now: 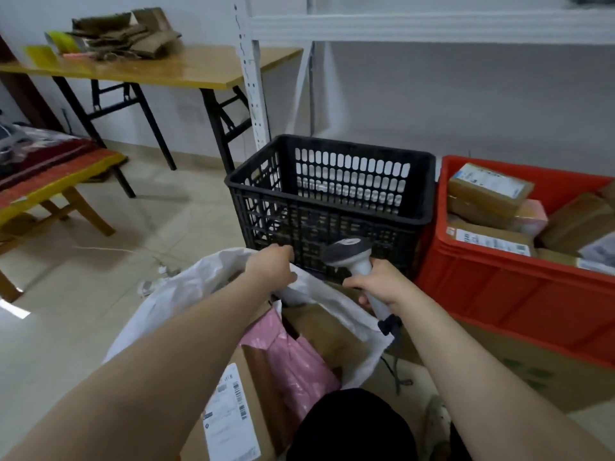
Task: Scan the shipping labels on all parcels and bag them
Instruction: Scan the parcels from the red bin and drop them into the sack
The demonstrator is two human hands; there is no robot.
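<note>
A: Next parcels (489, 186), where from us?
B: In the red crate (499, 294), right of both grips. Our right grip (376, 282) is nearer but curled round the barcode scanner (349, 251). Left grip (271, 266) pinches the white sack (186, 294) at its rim, mouth open below us.

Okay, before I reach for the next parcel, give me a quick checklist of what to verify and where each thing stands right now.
1. Grip on scanner: ok, right hand holds its handle.
2. Mouth of white bag held up: ok, left hand grips its rim.
3. Free hand for picking: not ok, both are occupied.
4. More parcels available: ok, several lie in the red crate.
5. Contents of black crate: cannot tell, its floor is hidden.
</note>
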